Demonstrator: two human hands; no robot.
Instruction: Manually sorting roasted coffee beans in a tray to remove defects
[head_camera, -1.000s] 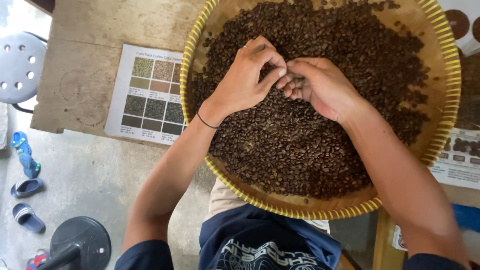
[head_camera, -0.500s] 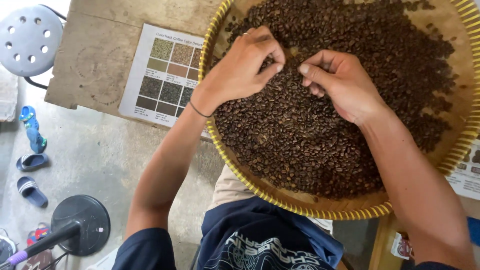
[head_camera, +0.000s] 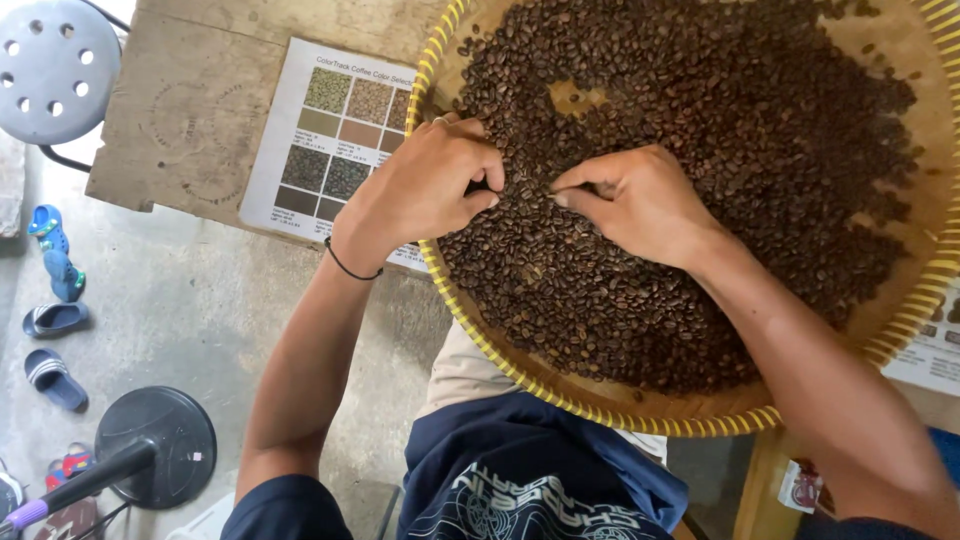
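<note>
Both hands' fingers (head_camera: 575, 192) pinched together amid roasted coffee beans (head_camera: 700, 150) in woven tray (head_camera: 640, 408).

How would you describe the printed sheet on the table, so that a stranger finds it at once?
Start at the big round woven tray of roasted coffee beans. Left of it, on the wooden table, lies a white paper chart, partly under the tray's yellow rim. Its grid of green-to-dark-brown colour squares sets it apart.

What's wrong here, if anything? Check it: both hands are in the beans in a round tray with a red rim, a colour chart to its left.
One thing is wrong: the rim is yellow, not red, as the head view shows. The rest holds: the left hand and right hand are in the beans in the round tray, the colour chart to its left.
</note>
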